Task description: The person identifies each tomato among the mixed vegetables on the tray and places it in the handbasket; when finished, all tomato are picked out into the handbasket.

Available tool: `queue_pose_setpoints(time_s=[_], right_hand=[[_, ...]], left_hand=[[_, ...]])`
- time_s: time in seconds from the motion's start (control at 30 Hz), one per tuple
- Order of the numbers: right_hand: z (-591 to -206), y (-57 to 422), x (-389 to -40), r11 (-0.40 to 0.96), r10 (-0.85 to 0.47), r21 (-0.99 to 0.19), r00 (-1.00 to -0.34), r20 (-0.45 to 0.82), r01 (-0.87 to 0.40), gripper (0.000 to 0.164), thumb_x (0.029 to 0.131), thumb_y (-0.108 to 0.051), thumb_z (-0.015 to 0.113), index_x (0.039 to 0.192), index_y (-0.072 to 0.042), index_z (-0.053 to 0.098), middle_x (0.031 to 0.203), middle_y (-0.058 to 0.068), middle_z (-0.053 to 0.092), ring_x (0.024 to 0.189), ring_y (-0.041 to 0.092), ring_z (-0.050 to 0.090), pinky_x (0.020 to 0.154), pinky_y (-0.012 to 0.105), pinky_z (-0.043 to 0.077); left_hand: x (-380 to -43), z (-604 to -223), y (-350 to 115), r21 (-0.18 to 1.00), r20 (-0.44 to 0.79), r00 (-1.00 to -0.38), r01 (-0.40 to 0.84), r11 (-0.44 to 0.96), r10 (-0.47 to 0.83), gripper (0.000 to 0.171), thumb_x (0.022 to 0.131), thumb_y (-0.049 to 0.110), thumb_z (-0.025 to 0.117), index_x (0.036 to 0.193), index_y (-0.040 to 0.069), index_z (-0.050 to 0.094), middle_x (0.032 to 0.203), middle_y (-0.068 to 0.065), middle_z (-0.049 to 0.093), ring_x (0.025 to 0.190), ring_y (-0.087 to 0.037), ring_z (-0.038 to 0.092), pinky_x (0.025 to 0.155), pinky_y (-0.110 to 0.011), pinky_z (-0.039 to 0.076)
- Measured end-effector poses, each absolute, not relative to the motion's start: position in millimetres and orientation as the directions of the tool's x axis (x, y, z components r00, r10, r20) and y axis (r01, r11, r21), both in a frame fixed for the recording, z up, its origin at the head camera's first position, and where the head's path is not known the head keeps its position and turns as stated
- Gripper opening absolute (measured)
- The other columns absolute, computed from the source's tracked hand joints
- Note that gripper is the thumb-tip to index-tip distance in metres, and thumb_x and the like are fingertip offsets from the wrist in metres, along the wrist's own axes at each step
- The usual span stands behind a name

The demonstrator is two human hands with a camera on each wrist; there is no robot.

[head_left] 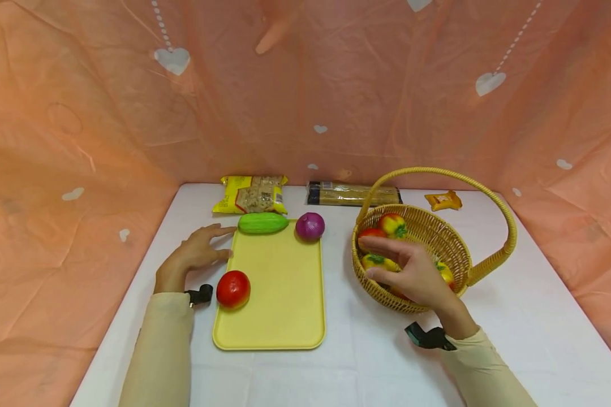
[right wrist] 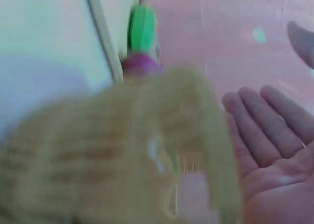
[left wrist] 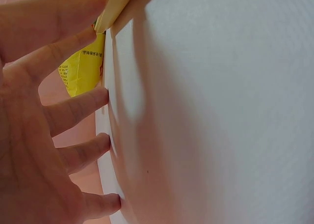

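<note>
My left hand (head_left: 196, 251) is at the left edge of the yellow tray (head_left: 280, 282), fingers spread. In the left wrist view its thumb and index finger lie at the tray's rim, and the other fingertips meet the white tabletop. A red tomato (head_left: 233, 289) sits over the tray's left edge, near that wrist. On the tray's far end are a green cucumber-like vegetable (head_left: 262, 223) and a purple onion (head_left: 310, 226). My right hand (head_left: 412, 274) is over the wicker basket (head_left: 440, 232), fingers straight, holding nothing. Beneath it, partly hidden, lie several red-and-yellow fruits (head_left: 392, 224) with green tops.
Behind the tray lies a yellow food bag (head_left: 252, 194), with a long clear-and-black packet (head_left: 353, 193) to its right. A small orange packet (head_left: 443, 200) is behind the basket. The basket's tall handle (head_left: 509, 226) arches up on the right. A pink curtain (head_left: 305, 85) hangs along the back.
</note>
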State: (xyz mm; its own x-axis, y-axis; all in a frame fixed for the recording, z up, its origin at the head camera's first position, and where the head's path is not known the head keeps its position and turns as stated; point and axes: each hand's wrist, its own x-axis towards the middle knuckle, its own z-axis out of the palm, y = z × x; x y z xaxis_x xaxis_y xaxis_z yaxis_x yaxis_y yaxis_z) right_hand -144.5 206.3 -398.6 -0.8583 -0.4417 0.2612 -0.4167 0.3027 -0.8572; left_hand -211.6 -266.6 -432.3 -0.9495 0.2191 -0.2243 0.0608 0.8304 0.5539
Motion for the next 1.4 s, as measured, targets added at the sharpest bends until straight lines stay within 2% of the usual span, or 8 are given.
queue_pose_setpoints(time_s=[0.13,0.3,0.5,0.67,0.83,1.0,1.2,1.4], right_hand=[[-400.3,178.0,-143.5,0.163,-0.519,-0.911,-0.818,0.248,-0.379,0.053,0.094,-0.001,0.084,0.145,-0.004,0.07,0.147,0.015,0.072,0.138,0.022,0.069,0.116,0.031,0.054],[-408.2,132.4,-145.9,0.099,-0.626,-0.938,-0.753,0.201,-0.333,0.055,0.094,-0.007,0.086,0.146,-0.006,0.07,0.147,0.01,0.073,0.14,0.032,0.067,0.119,0.033,0.052],[-422.9,80.0,-158.5,0.07,-0.729,-0.95,-0.666,0.159,-0.303,0.055,0.096,-0.018,0.087,0.147,-0.008,0.069,0.148,0.02,0.07,0.139,0.044,0.065,0.12,0.036,0.052],[-430.2,39.9,-165.1,0.052,-0.769,-0.956,-0.622,0.145,-0.287,0.054,0.094,-0.012,0.087,0.146,-0.007,0.07,0.147,0.017,0.071,0.138,0.034,0.068,0.12,0.035,0.052],[-431.7,2.9,-167.1,0.103,-0.8,-0.897,-0.572,0.181,-0.429,0.055,0.092,-0.017,0.091,0.143,-0.008,0.073,0.141,0.007,0.076,0.131,0.006,0.07,0.115,0.029,0.055],[-431.4,-22.6,-165.6,0.233,-0.831,-0.713,-0.517,0.207,-0.661,0.057,0.092,-0.032,0.091,0.143,-0.012,0.074,0.138,0.002,0.077,0.122,0.005,0.068,0.101,0.015,0.055],[-430.7,-31.9,-167.6,0.364,-0.818,-0.514,-0.53,0.222,-0.777,0.054,0.095,-0.028,0.089,0.143,-0.011,0.072,0.143,0.001,0.074,0.133,0.015,0.066,0.116,0.02,0.049],[-433.1,-21.9,-174.9,0.412,-0.753,-0.539,-0.608,0.252,-0.734,0.048,0.096,-0.023,0.087,0.139,-0.01,0.072,0.135,0.001,0.076,0.123,0.014,0.07,0.115,0.024,0.052]], left_hand=[[-211.5,-431.3,-266.9,0.557,-0.224,-0.95,0.059,0.828,0.218,0.069,0.1,0.027,0.075,0.163,0.012,0.052,0.173,-0.034,0.032,0.16,-0.06,0.023,0.116,-0.095,0.009],[-212.0,-430.9,-267.6,0.557,-0.225,-0.95,0.055,0.828,0.215,0.068,0.1,0.028,0.075,0.163,0.012,0.052,0.173,-0.034,0.032,0.16,-0.06,0.023,0.116,-0.095,0.008],[-212.5,-433.5,-266.9,0.564,-0.246,-0.95,0.021,0.825,0.193,0.069,0.101,0.028,0.074,0.164,0.014,0.051,0.175,-0.032,0.03,0.161,-0.059,0.021,0.118,-0.093,0.008],[-211.9,-435.1,-265.0,0.559,-0.258,-0.95,0.001,0.829,0.175,0.068,0.101,0.029,0.074,0.164,0.015,0.052,0.176,-0.03,0.03,0.162,-0.057,0.021,0.12,-0.091,0.009],[-210.7,-432.7,-265.1,0.556,-0.255,-0.95,0.01,0.831,0.182,0.068,0.101,0.029,0.074,0.164,0.016,0.052,0.175,-0.031,0.03,0.162,-0.058,0.021,0.119,-0.092,0.009],[-208.5,-430.6,-267.0,0.57,-0.246,-0.95,0.017,0.822,0.191,0.069,0.1,0.027,0.075,0.164,0.015,0.052,0.175,-0.032,0.03,0.161,-0.059,0.023,0.12,-0.091,0.012],[-208.6,-430.3,-267.4,0.58,-0.239,-0.95,0.025,0.815,0.199,0.068,0.101,0.024,0.074,0.164,0.015,0.051,0.174,-0.032,0.03,0.161,-0.059,0.023,0.12,-0.091,0.011],[-210.1,-431.0,-266.3,0.567,-0.234,-0.952,0.03,0.823,0.196,0.068,0.1,0.023,0.074,0.164,0.016,0.052,0.174,-0.031,0.032,0.161,-0.059,0.023,0.117,-0.094,0.01]])
